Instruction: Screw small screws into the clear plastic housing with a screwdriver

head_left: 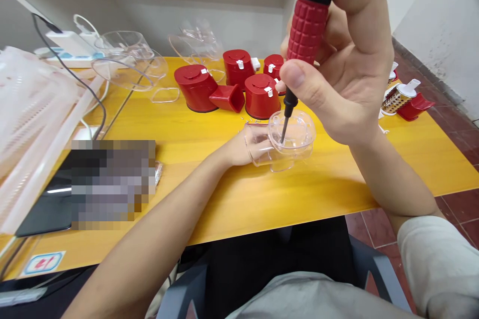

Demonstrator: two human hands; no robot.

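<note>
My left hand [247, 148] lies on the yellow wooden table [239, 199] and grips a transparent plastic housing [295, 132], its fingers showing through the wall. My right hand [340, 60] is shut around a precision screwdriver [307, 25] with a ribbed red handle and black cap. The screwdriver's thin shaft [285, 127] reaches down into the housing, with its tip inside the transparent part. Small plastic bits lie on the table just behind the housing. The right hand's fingers hide part of a red cylindrical cup [274, 66].
Red cylindrical parts [261, 95] and a red square-mouthed chute [227, 98] stand behind the hands. Transparent bowls [129, 60] sit at the back left. A metal grater drum [397, 99] stands at right. A white plastic crate [33, 114] and black cable [86, 75] lie at left.
</note>
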